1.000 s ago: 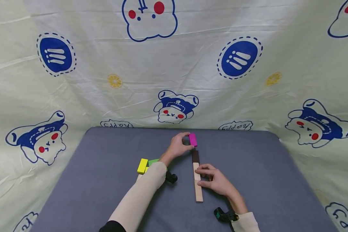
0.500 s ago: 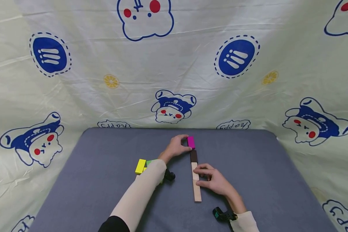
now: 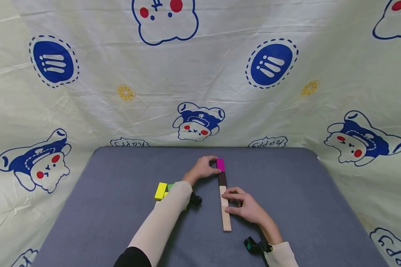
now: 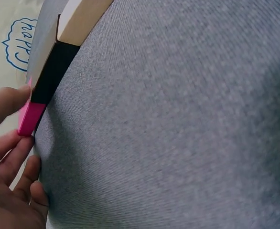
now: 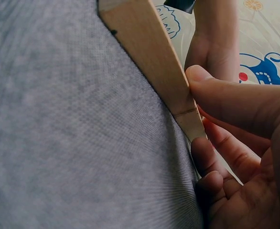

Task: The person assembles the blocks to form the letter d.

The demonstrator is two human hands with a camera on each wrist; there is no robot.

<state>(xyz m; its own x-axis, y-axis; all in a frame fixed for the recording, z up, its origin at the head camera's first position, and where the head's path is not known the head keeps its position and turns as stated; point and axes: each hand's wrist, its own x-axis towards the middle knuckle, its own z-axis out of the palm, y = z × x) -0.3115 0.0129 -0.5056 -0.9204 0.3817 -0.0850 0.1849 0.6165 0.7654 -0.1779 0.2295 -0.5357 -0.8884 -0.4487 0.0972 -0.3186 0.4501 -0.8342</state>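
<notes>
My left hand (image 3: 205,167) pinches a magenta block (image 3: 220,165) at the far end of a straight row of blocks, thumb at its near end and fingers at its far end. The block meets the dark brown block (image 3: 222,178) end to end, as the left wrist view shows. After it come two pale wooden blocks (image 3: 226,221), also end to end. My right hand (image 3: 248,207) holds this pale pair near their seam. Its thumb rests on the upper edge in the right wrist view, with bent fingers at the side and reaching over the top.
Left of the row lie a yellow block (image 3: 160,191), a green block (image 3: 170,187) and other blocks, partly hidden by my left sleeve (image 3: 167,211). Grey cloth covers the table (image 3: 287,185). A printed curtain (image 3: 200,74) hangs behind its far edge.
My left hand has brought the magenta block down and nearer, from beyond the dark brown block to against its far end. The right hand keeps its hold on the pale blocks.
</notes>
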